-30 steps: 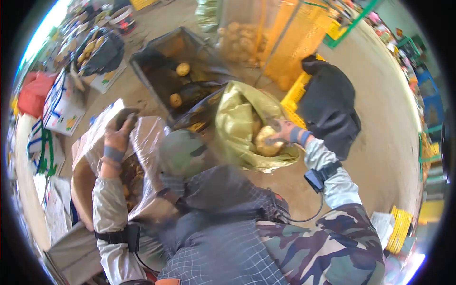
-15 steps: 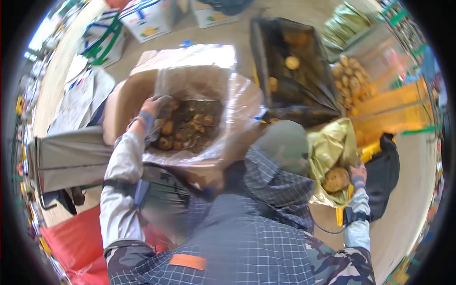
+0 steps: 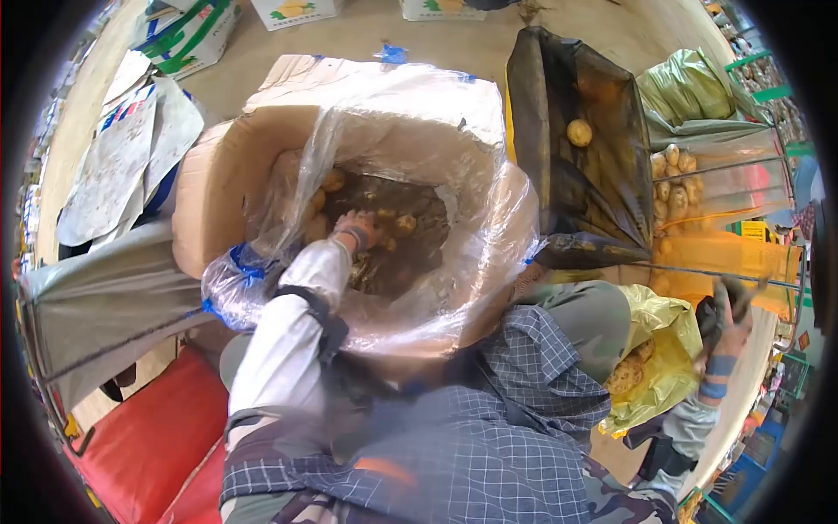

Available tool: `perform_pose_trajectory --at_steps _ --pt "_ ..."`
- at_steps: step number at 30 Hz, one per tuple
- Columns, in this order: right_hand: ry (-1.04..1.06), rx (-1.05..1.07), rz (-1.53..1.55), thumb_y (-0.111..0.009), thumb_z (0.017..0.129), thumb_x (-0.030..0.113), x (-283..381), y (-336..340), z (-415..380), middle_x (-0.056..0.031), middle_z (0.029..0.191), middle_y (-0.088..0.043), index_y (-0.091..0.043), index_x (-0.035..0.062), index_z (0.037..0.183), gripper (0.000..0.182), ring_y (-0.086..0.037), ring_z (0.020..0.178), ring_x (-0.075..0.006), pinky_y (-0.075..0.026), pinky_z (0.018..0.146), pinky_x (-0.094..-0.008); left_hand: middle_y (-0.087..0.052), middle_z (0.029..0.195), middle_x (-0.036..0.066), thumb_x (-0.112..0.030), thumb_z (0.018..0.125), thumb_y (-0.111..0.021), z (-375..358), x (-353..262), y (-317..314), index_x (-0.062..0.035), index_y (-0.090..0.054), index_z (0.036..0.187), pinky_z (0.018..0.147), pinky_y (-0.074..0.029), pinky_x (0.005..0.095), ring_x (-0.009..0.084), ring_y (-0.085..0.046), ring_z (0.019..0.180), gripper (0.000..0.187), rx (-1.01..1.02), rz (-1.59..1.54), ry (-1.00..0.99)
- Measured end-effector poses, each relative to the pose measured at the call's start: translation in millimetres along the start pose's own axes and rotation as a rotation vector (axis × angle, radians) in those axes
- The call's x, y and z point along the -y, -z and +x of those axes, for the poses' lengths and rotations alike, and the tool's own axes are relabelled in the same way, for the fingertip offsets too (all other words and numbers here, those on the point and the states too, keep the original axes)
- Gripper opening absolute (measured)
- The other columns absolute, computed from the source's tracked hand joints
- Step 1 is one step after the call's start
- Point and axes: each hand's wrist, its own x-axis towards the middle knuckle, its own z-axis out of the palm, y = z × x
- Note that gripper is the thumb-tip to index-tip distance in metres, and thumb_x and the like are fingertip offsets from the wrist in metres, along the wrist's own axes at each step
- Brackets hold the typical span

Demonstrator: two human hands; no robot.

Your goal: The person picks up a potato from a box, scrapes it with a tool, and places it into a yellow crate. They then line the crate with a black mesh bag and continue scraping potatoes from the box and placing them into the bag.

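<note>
My left hand (image 3: 356, 229) reaches down into a plastic-lined cardboard box (image 3: 205, 188), fingers apart over the soil and potatoes (image 3: 403, 224) at its bottom. A few larger potatoes (image 3: 332, 181) lie along the box's left inner side. On the right, my right hand (image 3: 730, 325) is raised beside a yellow-green plastic bag (image 3: 668, 384), out of contact with its rim. Its fingers are smeared by motion, and I cannot tell whether they hold anything. Inside the bag rest large brown potatoes (image 3: 627, 374), partly hidden by my knee.
A black-lined container (image 3: 602, 188) with a yellow potato (image 3: 579, 133) stands behind the bag. Mesh crates at right hold several potatoes (image 3: 678, 188) near an orange net (image 3: 729, 262). A grey fabric bin (image 3: 113, 284) and red sack (image 3: 148, 437) lie left. Printed cartons (image 3: 295, 10) stand beyond.
My left hand has moved from the box's left edge to the potatoes in its middle. My right hand has let go of the yellow-green bag's rim and moved right and away.
</note>
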Motion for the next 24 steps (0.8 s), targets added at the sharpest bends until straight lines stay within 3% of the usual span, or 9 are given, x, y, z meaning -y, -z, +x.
perform_pose_trajectory --at_steps 3,6,7,10,13,16,17,20,24 --pt "0.252 0.224 0.407 -0.063 0.095 0.012 128.4 -100.8 -19.5 -0.0094 0.107 -0.068 -0.065 -0.0018 0.116 0.025 -0.064 0.084 -0.0113 -0.05 0.075 -0.0249 -0.05 0.144 0.02 -0.052 0.091 -0.054 -5.3 -21.0 21.4 -0.003 -0.043 0.145 0.111 -0.037 0.0382 0.0291 -0.048 0.134 0.074 -0.01 -0.173 0.092" --pt "0.222 0.477 0.639 -0.062 0.094 0.012 219.1 -174.8 -41.1 -0.0033 0.088 -0.067 -0.067 -0.0026 0.11 0.022 -0.056 0.058 -0.0061 -0.042 0.052 -0.0203 -0.057 0.137 0.021 -0.043 0.094 -0.055 -37.3 -7.2 67.8 -0.0026 -0.047 0.142 0.107 -0.041 0.0391 0.0285 -0.056 0.126 0.063 0.15 -0.5 0.096" --pt "0.182 0.575 0.668 -0.064 0.092 0.012 230.7 -189.8 -44.8 -0.0039 0.086 -0.068 -0.067 -0.003 0.108 0.023 -0.057 0.061 -0.0077 -0.044 0.056 -0.0216 -0.058 0.135 0.021 -0.037 0.094 -0.056 -50.3 0.0 94.1 -0.0023 -0.048 0.141 0.106 -0.042 0.0387 0.0277 -0.057 0.125 0.058 0.286 -0.722 0.05" --pt "0.108 0.76 0.644 -0.072 0.086 0.014 243.3 -232.3 -44.9 -0.0101 0.087 -0.071 -0.068 -0.0049 0.108 0.028 -0.064 0.075 -0.0179 -0.052 0.074 -0.028 -0.059 0.133 0.021 -0.021 0.095 -0.06 -58.4 41.9 110.8 -0.002 -0.053 0.137 0.102 -0.045 0.0365 0.0257 -0.059 0.122 0.047 0.35 -0.422 -0.461" --pt "0.151 0.672 0.471 -0.076 0.084 0.026 204.9 -289.0 -60.2 -0.0172 0.089 -0.07 -0.066 -0.0061 0.109 0.042 -0.067 0.081 -0.029 -0.053 0.079 -0.0341 -0.046 0.148 0.02 -0.039 0.094 -0.06 -82.3 44.7 105.8 -0.0032 -0.047 0.144 0.108 -0.042 0.0371 0.0315 -0.049 0.134 0.063 0.09 -0.365 0.086" --pt "0.285 0.55 0.287 -0.077 0.081 0.037 199.3 -304.5 -57.7 -0.022 0.094 -0.07 -0.064 -0.0073 0.111 0.055 -0.067 0.09 -0.0368 -0.053 0.084 -0.0389 -0.038 0.153 0.019 -0.051 0.091 -0.059 -61.0 40.0 88.1 -0.0041 -0.04 0.148 0.114 -0.034 0.0365 0.0331 -0.04 0.14 0.077 0.022 0.073 0.099" --pt "0.332 0.538 0.293 -0.077 0.081 0.04 201.5 -303.7 -57.3 -0.0224 0.096 -0.07 -0.064 -0.0078 0.112 0.058 -0.067 0.092 -0.0376 -0.053 0.084 -0.0396 -0.04 0.152 0.021 -0.056 0.089 -0.058 -57.5 35.6 83.3 -0.0014 -0.036 0.15 0.118 -0.028 0.0352 0.0315 -0.038 0.142 0.085 0.043 0.033 0.057" --pt "0.35 0.597 0.377 -0.075 0.082 0.031 218.7 -285.2 -56.6 -0.0189 0.093 -0.071 -0.067 -0.0019 0.107 0.043 -0.068 0.089 -0.0334 -0.053 0.082 -0.0379 -0.043 0.15 0.022 -0.057 0.088 -0.058 -0.2 35.0 17.6 0.0019 -0.037 0.148 0.118 -0.028 0.0352 0.0313 -0.038 0.142 0.087 0.167 -0.199 0.097" --pt "0.305 0.641 0.494 -0.072 0.082 0.022 224.0 -273.0 -54.5 -0.0146 0.088 -0.072 -0.07 0.0047 0.099 0.025 -0.069 0.083 -0.0295 -0.054 0.078 -0.0366 -0.044 0.149 0.022 -0.06 0.089 -0.055 8.9 13.3 24.9 0.0039 -0.035 0.148 0.114 -0.035 0.0375 0.0326 -0.04 0.14 0.09 0.173 -0.239 0.045"
